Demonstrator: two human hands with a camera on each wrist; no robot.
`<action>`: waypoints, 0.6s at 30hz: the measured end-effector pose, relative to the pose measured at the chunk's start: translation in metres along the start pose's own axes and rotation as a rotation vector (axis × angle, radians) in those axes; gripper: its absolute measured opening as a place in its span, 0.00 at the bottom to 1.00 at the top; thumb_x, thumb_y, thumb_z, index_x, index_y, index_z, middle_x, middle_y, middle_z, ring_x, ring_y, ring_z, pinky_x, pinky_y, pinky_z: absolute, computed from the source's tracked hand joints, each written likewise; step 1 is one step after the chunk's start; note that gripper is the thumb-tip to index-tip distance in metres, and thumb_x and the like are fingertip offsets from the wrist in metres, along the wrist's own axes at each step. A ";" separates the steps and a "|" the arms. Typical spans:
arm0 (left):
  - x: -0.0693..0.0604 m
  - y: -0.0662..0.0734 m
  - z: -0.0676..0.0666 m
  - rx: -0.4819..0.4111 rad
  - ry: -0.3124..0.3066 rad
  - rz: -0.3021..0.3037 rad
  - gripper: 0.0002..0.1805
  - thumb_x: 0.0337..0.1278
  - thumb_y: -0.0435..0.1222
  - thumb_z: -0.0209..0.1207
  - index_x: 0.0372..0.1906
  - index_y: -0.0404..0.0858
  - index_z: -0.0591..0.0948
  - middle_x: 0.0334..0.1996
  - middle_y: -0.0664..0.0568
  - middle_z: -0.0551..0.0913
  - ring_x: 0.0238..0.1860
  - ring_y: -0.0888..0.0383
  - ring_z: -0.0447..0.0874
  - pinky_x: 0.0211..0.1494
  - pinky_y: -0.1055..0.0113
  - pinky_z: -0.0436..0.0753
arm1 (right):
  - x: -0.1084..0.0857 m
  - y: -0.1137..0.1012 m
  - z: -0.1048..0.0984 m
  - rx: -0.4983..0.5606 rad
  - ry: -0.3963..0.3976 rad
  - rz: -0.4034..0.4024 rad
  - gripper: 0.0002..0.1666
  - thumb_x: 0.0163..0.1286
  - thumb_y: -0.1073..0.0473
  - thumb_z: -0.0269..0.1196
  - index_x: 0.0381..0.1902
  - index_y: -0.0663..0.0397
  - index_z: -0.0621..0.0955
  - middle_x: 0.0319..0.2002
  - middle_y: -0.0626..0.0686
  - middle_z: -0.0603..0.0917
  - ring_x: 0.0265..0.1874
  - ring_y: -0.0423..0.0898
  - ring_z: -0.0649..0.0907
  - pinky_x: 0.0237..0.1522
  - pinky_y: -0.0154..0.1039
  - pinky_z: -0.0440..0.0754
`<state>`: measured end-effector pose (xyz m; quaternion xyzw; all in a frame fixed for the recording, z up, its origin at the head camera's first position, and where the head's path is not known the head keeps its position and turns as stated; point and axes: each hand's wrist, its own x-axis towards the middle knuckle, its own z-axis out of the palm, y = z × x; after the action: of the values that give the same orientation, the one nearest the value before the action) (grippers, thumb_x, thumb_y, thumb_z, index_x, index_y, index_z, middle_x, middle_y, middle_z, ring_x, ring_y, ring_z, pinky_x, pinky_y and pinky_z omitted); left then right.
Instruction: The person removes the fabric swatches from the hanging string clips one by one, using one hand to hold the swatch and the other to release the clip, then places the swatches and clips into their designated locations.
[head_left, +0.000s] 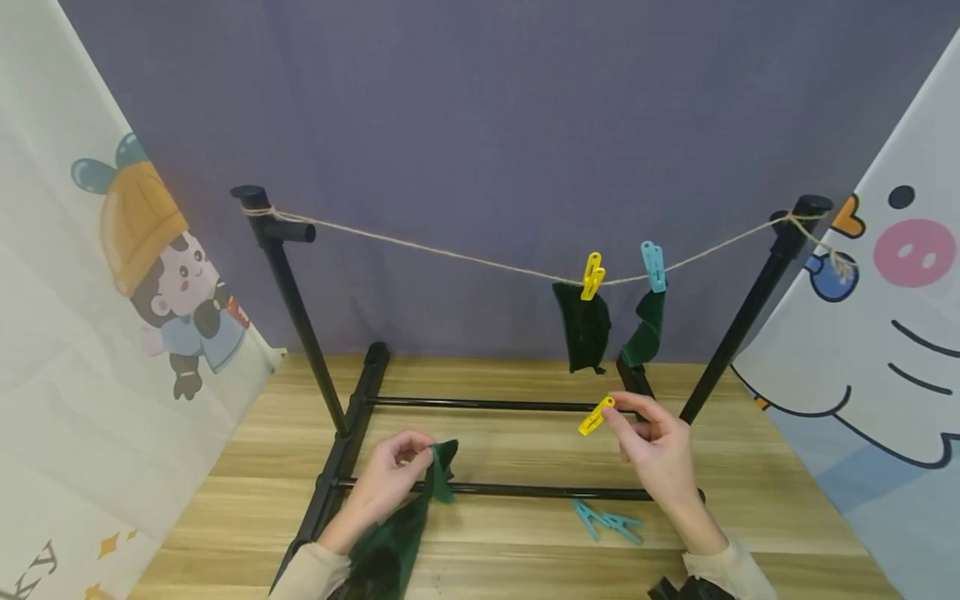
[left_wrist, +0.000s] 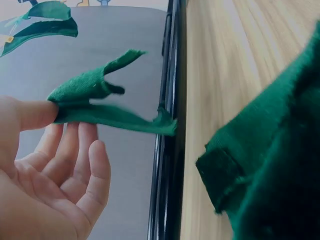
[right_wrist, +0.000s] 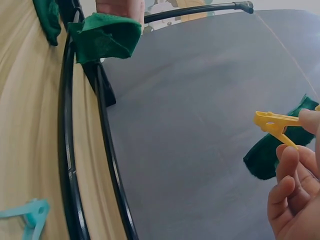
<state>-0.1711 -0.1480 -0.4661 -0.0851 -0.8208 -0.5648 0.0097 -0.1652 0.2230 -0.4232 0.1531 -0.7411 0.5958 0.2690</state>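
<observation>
Between thumb and fingers, my left hand [head_left: 393, 473] pinches a small dark green cloth [head_left: 442, 472], whose free edges fold and hang loose in the left wrist view. My right hand [head_left: 656, 446] holds a yellow clothespin [head_left: 597, 416] by its handle end, in front of the rack and below the string [head_left: 435, 250]. On the string a green cloth piece [head_left: 585, 329] hangs from another yellow clothespin [head_left: 593, 277]. To its right, a second green piece [head_left: 647, 329] hangs from a blue clothespin [head_left: 653, 267].
A black pipe rack [head_left: 525, 492] stands on the wooden table [head_left: 510, 558], the string tied between its two posts. Blue clothespins [head_left: 607, 522] lie on the table in front of the rack. More green cloth [head_left: 386, 550] lies under my left forearm. A grey curtain [head_left: 480, 125] hangs behind.
</observation>
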 end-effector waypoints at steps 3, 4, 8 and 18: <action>-0.004 -0.004 -0.005 0.030 -0.038 0.010 0.07 0.74 0.33 0.61 0.48 0.36 0.87 0.42 0.48 0.91 0.43 0.60 0.88 0.49 0.69 0.83 | -0.004 0.006 -0.003 0.000 0.005 0.014 0.15 0.70 0.79 0.65 0.53 0.69 0.86 0.40 0.37 0.89 0.09 0.38 0.70 0.09 0.36 0.62; -0.005 -0.004 -0.007 0.035 -0.049 0.011 0.07 0.74 0.33 0.61 0.48 0.36 0.87 0.43 0.48 0.92 0.43 0.60 0.88 0.50 0.68 0.83 | -0.005 0.007 -0.004 0.004 0.008 0.017 0.15 0.70 0.79 0.65 0.53 0.69 0.85 0.40 0.38 0.89 0.09 0.39 0.70 0.09 0.36 0.62; -0.010 -0.004 -0.012 0.045 -0.067 0.016 0.08 0.75 0.35 0.60 0.49 0.37 0.86 0.44 0.48 0.92 0.44 0.61 0.87 0.48 0.68 0.83 | -0.007 0.010 -0.007 0.018 0.020 0.036 0.14 0.70 0.79 0.65 0.53 0.71 0.85 0.39 0.39 0.89 0.09 0.38 0.70 0.09 0.39 0.62; -0.022 -0.007 -0.019 0.055 -0.128 0.069 0.06 0.75 0.34 0.62 0.47 0.37 0.86 0.36 0.50 0.86 0.34 0.64 0.82 0.36 0.70 0.82 | -0.014 0.014 -0.013 -0.003 0.050 0.086 0.13 0.70 0.79 0.65 0.51 0.74 0.84 0.37 0.38 0.89 0.09 0.36 0.71 0.11 0.40 0.65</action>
<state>-0.1515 -0.1705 -0.4682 -0.1492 -0.8316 -0.5346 -0.0210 -0.1590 0.2374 -0.4404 0.1055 -0.7408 0.6095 0.2619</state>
